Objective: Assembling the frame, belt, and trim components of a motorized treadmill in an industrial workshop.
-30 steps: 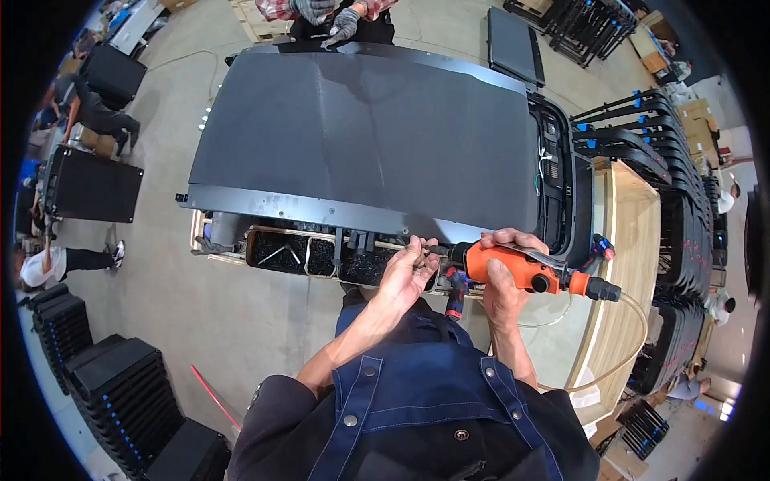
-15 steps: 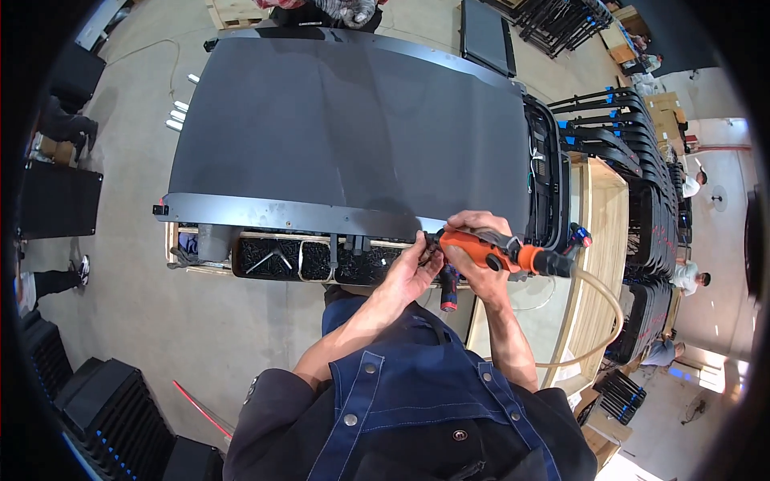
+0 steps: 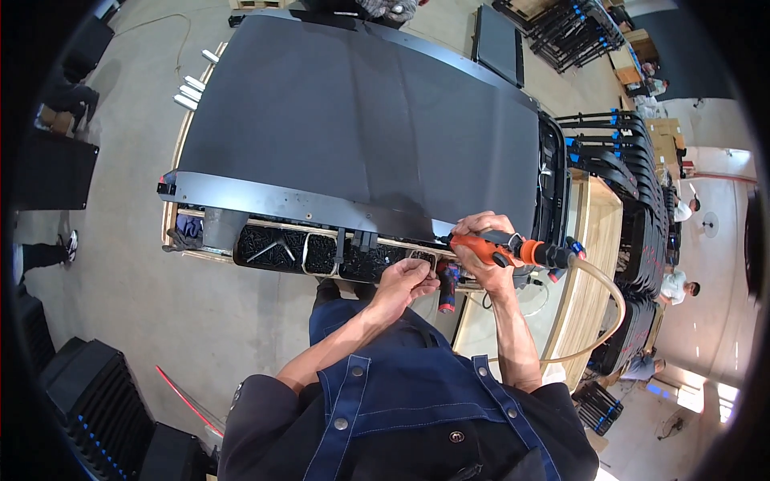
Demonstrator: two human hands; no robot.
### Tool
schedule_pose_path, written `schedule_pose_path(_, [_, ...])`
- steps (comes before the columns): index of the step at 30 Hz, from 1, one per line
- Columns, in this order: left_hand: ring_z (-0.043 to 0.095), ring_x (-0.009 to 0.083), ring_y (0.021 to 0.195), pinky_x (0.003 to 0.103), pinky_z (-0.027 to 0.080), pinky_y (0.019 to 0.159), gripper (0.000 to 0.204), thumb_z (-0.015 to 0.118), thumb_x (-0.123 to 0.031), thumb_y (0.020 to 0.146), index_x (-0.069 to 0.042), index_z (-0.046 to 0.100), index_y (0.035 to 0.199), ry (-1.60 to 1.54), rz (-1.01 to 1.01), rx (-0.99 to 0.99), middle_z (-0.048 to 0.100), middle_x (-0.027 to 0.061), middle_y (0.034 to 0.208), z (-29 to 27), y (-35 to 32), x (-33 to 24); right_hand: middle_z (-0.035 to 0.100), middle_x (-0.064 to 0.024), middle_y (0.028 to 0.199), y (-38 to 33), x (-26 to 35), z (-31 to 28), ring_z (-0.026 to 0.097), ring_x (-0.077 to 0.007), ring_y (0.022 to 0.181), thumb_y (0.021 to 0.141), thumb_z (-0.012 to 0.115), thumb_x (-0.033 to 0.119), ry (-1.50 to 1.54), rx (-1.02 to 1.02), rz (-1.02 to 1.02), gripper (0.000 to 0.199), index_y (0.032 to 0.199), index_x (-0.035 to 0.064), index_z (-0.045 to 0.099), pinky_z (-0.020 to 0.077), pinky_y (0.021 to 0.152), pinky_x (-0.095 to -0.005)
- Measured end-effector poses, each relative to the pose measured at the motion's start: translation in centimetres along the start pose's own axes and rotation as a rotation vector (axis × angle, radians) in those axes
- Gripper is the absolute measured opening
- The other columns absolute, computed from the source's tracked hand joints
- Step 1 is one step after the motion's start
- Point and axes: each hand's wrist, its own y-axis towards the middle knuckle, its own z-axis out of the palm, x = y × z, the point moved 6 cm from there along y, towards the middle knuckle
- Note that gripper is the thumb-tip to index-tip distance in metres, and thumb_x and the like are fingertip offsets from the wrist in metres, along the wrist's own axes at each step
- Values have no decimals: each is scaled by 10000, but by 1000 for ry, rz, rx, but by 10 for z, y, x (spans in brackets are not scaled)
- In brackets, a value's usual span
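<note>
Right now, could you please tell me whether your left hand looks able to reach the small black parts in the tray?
Probably yes: the left hand is close beside the small black parts, and much of the tray is open above, though dark brackets seem to overhang part.

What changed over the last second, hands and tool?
The bare left hand came off the nose of the orange-and-black hose-fed power tool and drew back toward the body. The tool's nose moved forward to the silver-grey metal edge strip; contact is unclear.

Unchanged: the bare right hand grips the tool; the dark-grey flat panel lies in place.
</note>
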Motion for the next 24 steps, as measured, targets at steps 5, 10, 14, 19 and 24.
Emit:
schedule_pose_path(5, [659,138,855,274,565,774,234,608,-121,1023,4,587,1219,143,119,-74,679,84,1039,-6,-11,-14,666,-133,939,-4,-10,1,701,-261,891,732,737,-146,29,-58,43,409,1035,37,533,593,849,-412])
schedule_pose_path(10, [611,106,798,242,505,713,311,649,-93,992,11,558,1270,166,242,-71,696,88,1035,-10,-29,-34,689,-163,1148,5,1,0,698,-254,1031,728,730,-127,140,-61,134,476,1148,25,564,575,895,-386])
schedule_pose_path(14, [606,98,788,241,508,691,282,687,-123,978,-4,617,1224,26,250,-28,691,66,985,-18,-40,-39,666,-178,1193,-3,17,-16,684,-290,1087,763,709,-100,411,-158,211,481,1201,23,553,561,947,-434])
schedule_pose_path(19, [601,120,813,249,500,702,248,693,-142,970,-12,657,1178,-119,257,21,661,42,921,-15,-46,-35,636,-99,1164,-15,25,-17,653,-267,1023,793,742,75,842,-228,150,495,1246,110,545,490,1009,-520])
schedule_pose_path(24, [639,126,839,261,536,724,256,698,-143,965,-12,660,1182,-133,299,97,698,69,976,-12,-56,-37,625,-95,1159,-27,12,-11,647,-255,1023,808,737,85,937,-252,184,486,1251,117,539,486,1018,-514])
